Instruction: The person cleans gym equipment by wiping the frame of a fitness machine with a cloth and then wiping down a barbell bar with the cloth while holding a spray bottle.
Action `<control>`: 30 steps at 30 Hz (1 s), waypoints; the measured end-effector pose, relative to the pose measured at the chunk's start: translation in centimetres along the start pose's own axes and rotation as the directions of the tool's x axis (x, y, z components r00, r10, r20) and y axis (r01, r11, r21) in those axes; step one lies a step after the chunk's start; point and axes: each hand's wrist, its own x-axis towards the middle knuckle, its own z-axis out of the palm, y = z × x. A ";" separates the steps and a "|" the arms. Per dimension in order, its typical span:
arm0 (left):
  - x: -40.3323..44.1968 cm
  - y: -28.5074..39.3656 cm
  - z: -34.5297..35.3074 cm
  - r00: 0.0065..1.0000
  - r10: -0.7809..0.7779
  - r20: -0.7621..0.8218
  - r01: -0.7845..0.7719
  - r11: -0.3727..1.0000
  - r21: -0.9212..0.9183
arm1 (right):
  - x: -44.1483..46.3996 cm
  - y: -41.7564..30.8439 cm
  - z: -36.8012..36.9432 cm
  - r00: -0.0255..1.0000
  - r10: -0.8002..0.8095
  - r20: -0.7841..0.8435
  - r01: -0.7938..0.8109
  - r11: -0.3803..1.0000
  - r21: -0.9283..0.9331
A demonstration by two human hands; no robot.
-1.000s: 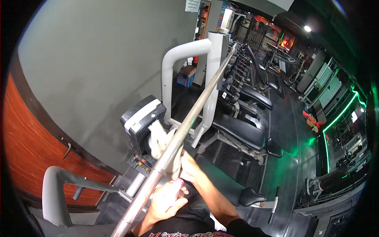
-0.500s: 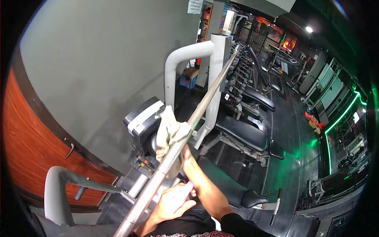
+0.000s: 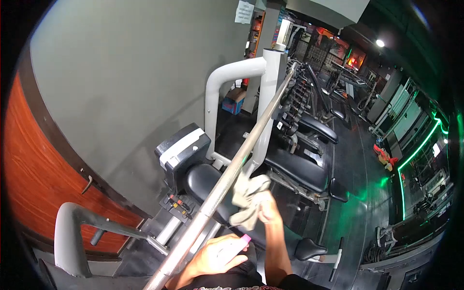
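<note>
A grey wall (image 3: 121, 72) fills the left, with a red-brown door (image 3: 46, 188) below it. In front stands a pale metal frame (image 3: 270, 92), with a black bench (image 3: 205, 181) beneath and a rack of dumbbells (image 3: 298, 99) beyond.

The bar (image 3: 212, 203) crosses above the bench, its long axis running from the lower left, close to the wearer, up and away to the frame's upright. It lies to the left of both hands in this view. The left hand (image 3: 220, 255) is nearer, its wrist just beside the bar's close end; the right hand (image 3: 266, 208) is farther out, over the bench, with the cloth (image 3: 249, 198) between it and the bar. The cloth's left edge comes up to the bar's side, but whether they touch I cannot tell.

The bar looks bare, straight and silvery, with a dull tan cast, a rougher stretch midway and a smoother section at the close end. The cloth is off-white, crumpled and slightly blurred, bunched in the right hand's curled fingers. The left hand's fingers wrap a pale item (image 3: 234, 250), perhaps a bottle, whose pink end (image 3: 246, 238) points toward the cloth.
</note>
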 end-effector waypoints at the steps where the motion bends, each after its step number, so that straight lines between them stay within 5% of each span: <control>1: 0.0 -0.2 0.2 1.000 -0.020 -0.009 0.019 0.998 -0.063 | 0.5 -1.9 1.1 0.991 0.028 -0.128 -0.033 0.999 -0.042; 3: -0.2 -0.7 0.5 1.000 0.013 -0.006 -0.013 0.999 -0.030 | 2.2 -4.5 3.6 0.971 -0.071 -0.228 0.002 0.957 -0.289; 6: -0.2 -0.9 0.8 0.999 0.042 0.002 -0.042 0.999 -0.002 | 3.4 -5.6 7.1 0.961 -0.248 0.123 0.233 0.485 -0.843; 8: -0.1 -0.7 0.8 0.999 0.036 0.010 -0.036 0.999 -0.004 | 4.8 -5.8 11.1 0.839 -0.173 0.516 0.542 0.180 -0.821; 12: 0.1 -0.6 0.7 0.999 0.049 0.018 -0.049 0.999 -0.017 | 5.0 -7.1 11.7 0.871 -0.057 0.488 0.488 0.217 -0.845; 16: -0.1 -0.6 0.3 1.000 0.007 0.016 -0.005 0.997 -0.081 | 6.4 -7.5 10.0 0.857 -0.075 0.510 0.514 0.039 -0.857; 21: -0.3 -0.6 0.3 0.996 -0.084 0.011 0.085 0.982 -0.169 | 9.9 -7.7 6.7 0.907 -0.281 0.313 0.294 -0.107 -0.950; 24: -0.2 -0.8 0.5 0.996 -0.086 0.037 0.091 0.982 -0.167 | 9.8 -6.3 6.5 0.857 -0.347 0.381 0.356 -0.136 -0.925; 25: -0.1 -0.8 0.6 0.998 -0.066 0.016 0.067 0.985 -0.158 | 9.4 -6.0 6.5 0.885 -0.336 0.322 0.361 0.060 -0.931; 30: 0.0 -0.9 0.6 0.998 -0.064 0.002 0.063 0.983 -0.172 | 7.2 -6.3 8.1 0.891 -0.262 0.370 0.394 0.042 -0.918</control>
